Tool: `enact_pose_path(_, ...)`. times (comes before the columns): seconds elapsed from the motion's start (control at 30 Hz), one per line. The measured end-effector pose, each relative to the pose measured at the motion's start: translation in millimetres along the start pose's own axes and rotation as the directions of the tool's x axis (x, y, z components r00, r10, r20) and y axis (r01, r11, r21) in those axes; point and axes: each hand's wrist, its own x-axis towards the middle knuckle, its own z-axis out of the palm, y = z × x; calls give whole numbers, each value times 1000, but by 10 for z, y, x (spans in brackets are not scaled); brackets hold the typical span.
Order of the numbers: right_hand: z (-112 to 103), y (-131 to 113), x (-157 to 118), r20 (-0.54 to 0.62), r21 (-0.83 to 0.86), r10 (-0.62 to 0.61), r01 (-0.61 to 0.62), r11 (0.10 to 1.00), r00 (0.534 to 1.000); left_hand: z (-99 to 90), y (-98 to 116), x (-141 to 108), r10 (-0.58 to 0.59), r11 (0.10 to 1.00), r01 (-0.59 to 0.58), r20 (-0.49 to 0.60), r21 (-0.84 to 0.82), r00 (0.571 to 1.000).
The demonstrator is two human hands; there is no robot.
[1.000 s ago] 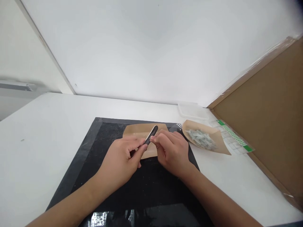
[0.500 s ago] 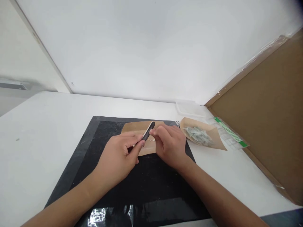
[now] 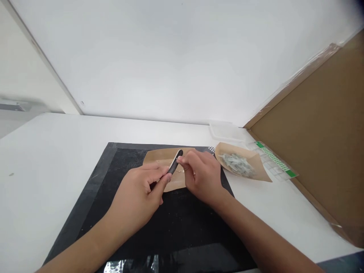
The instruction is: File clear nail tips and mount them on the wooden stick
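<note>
You have your left hand (image 3: pixel 139 193) pinching a slim, round-ended black bar with a pale edge (image 3: pixel 174 167) between thumb and fingers, its far end tipped up and to the right. Your right hand (image 3: pixel 204 175) is at that far end, thumb and forefinger drawn together against the bar's side, the other fingers curled in; whether a tiny piece sits in that pinch, you cannot tell from here. The bar is over a creased sheet of brown paper (image 3: pixel 156 156), which lies on the large, flat black mat (image 3: pixel 176 222) on the white bench (image 3: pixel 59 155).

As for progress, your work on the bar looks under way rather than finished, since both hands are on it and it has not been set down. A few small pale bits (image 3: pixel 183 171) show on the paper beneath, and specks dot the mat. To the right, a second, curled brown paper (image 3: pixel 262 173) bears a heap of whitish-green, translucent slivers (image 3: pixel 238 163); you cannot tell whether those are done or waiting. Beyond it, a clear plastic sheet with green printed strips (image 3: pixel 275 160) lies by the brown cardboard panel (image 3: pixel 315 136). How many pieces remain, the view does not show.
</note>
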Motion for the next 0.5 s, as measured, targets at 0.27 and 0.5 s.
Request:
enact_pose_path(0.27, -42, 9, 17, -24, 43, 9, -8, 999, 1000, -28, 51, 33, 62, 998, -62, -23, -18, 998)
enact_pose_path(0.5, -23, 10, 11, -17, 44, -48, 49, 998, 999, -93, 53, 26, 62, 998, -62, -13, -29, 998)
